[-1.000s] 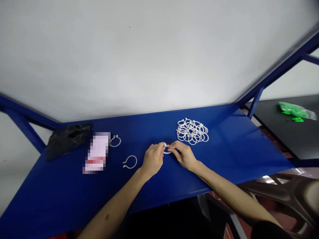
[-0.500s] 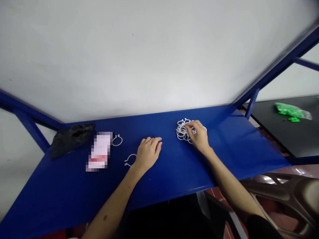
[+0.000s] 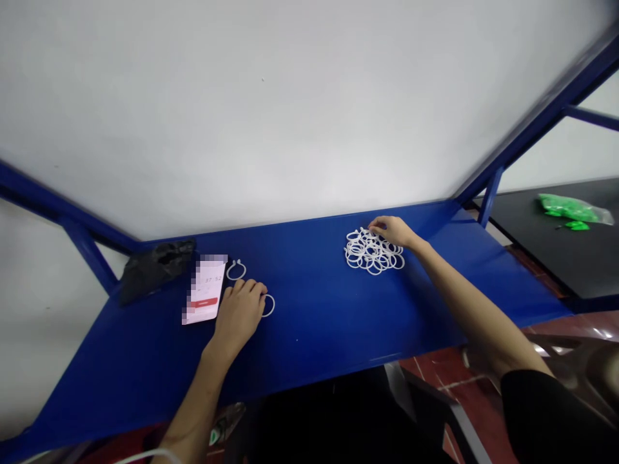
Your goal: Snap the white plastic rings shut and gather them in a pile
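Observation:
My left hand point(image 3: 240, 310) lies palm down near the phone, its fingers bent and closed about a white curtain ring point(image 3: 273, 305), partly hidden beneath them. Just beyond it, another white curtain ring point(image 3: 236, 270), open with knobbed ends, rests on the blue table point(image 3: 309, 348). On the right, a pile of white curtain rings point(image 3: 370, 252) lies loosely tangled. At the pile's far right edge, my right hand point(image 3: 394, 231) has thumb and fingertips pinched together on a ring, mostly covered by the fingers.
A phone point(image 3: 207, 290) with a lit, partly blurred screen lies left of my left hand. Behind it is a crumpled black plastic bag point(image 3: 155, 270). Blue frame bars point(image 3: 491, 196) rise at both sides. A green bag point(image 3: 573, 209) sits on a black table to the right.
My left hand has moved left from the open table onto the nearer single ring. My right hand has shifted to the pile's far right edge, uncovering more rings. The view has shifted slightly.

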A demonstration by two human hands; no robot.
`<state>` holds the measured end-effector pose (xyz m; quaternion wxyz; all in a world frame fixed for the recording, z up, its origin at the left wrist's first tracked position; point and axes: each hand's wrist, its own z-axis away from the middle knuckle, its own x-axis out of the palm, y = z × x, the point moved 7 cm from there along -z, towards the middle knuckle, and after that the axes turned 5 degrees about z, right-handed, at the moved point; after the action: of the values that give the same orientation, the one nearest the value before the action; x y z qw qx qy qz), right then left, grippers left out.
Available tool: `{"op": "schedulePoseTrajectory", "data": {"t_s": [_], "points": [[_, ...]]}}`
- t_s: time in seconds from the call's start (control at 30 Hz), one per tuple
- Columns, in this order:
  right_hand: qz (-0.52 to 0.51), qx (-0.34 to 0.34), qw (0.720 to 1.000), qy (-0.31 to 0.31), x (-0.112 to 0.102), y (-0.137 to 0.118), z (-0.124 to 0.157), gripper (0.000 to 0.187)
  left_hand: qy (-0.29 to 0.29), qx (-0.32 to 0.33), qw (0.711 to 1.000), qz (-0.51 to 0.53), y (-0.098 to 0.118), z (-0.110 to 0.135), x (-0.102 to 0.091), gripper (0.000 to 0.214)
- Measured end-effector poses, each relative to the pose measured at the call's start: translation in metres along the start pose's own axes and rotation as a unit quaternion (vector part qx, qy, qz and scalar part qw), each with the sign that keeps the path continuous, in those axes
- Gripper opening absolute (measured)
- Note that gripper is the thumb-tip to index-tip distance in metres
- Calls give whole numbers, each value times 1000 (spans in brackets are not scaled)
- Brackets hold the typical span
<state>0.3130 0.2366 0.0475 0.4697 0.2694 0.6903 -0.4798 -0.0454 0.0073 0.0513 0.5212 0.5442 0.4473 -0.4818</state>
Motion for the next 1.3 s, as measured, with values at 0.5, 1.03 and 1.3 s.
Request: {"op": "schedulePoseTrajectory", "data": {"t_s": [0.5, 1.03, 1.3], "points": [[-186, -163, 968, 35, 57, -147, 69, 26, 135, 159, 891, 403, 80, -62, -6, 14], [-334, -69, 935, 99, 74, -158, 91, 26, 76, -30, 766, 637, 62, -58, 44, 26], [-279, -146, 947, 58, 70, -170, 100, 24, 126, 57, 858, 495, 71, -48, 29, 15]]}}
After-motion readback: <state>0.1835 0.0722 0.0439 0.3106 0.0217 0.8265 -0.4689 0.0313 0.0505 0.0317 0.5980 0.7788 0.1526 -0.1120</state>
